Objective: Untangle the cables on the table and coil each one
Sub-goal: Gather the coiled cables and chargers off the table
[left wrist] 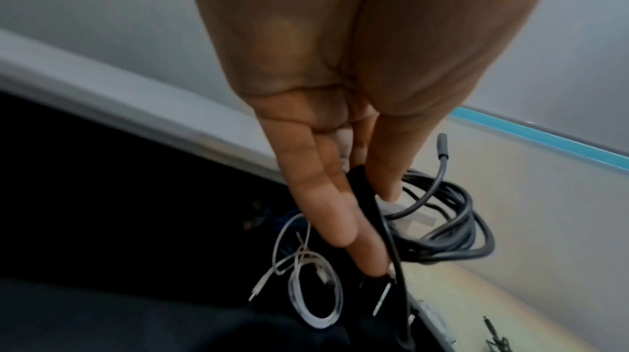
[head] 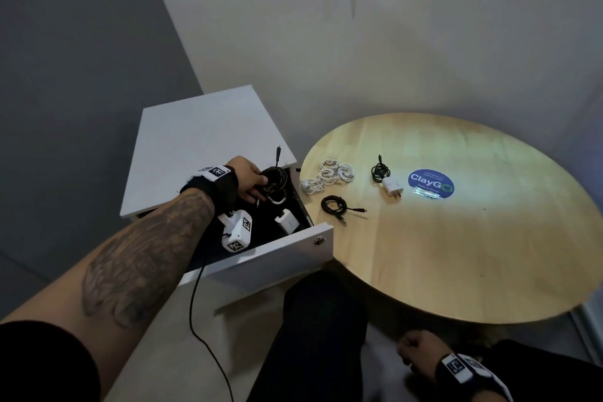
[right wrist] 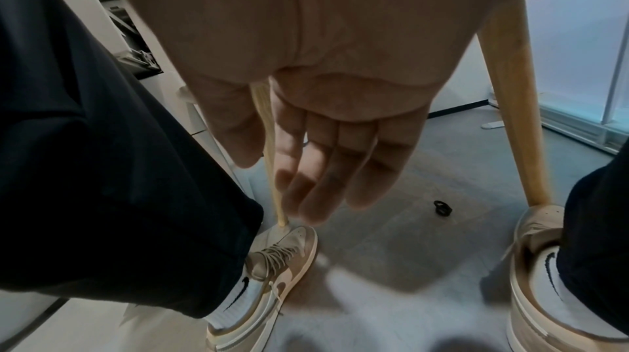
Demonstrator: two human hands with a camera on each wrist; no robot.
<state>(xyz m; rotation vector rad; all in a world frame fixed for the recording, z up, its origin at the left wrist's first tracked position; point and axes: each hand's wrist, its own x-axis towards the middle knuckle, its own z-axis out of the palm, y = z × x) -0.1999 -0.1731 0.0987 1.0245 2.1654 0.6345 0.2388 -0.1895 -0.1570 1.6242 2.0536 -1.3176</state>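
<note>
My left hand [head: 251, 181] reaches into the open drawer [head: 277, 258] of a white cabinet and pinches a coiled black cable [head: 275, 181] between thumb and fingers [left wrist: 340, 209]. The black cable's loops [left wrist: 452, 226] hang behind the fingers, one plug end sticking up. A white coiled cable [left wrist: 314, 296] and a white charger [head: 287, 222] lie in the drawer. On the round wooden table [head: 456, 254] sit several white coiled cables [head: 328, 174], a black coil [head: 380, 171] beside a white charger [head: 393, 188], and another black coil [head: 334, 206]. My right hand [head: 414, 352] hangs below the table, fingers [right wrist: 323, 169] relaxed and holding nothing.
The cabinet top [head: 202, 147] stands left of the table. A blue round sticker [head: 430, 183] marks the tabletop. Under the table are a wooden leg [right wrist: 517, 115], my two shoes and a small black object [right wrist: 442, 208] on the floor.
</note>
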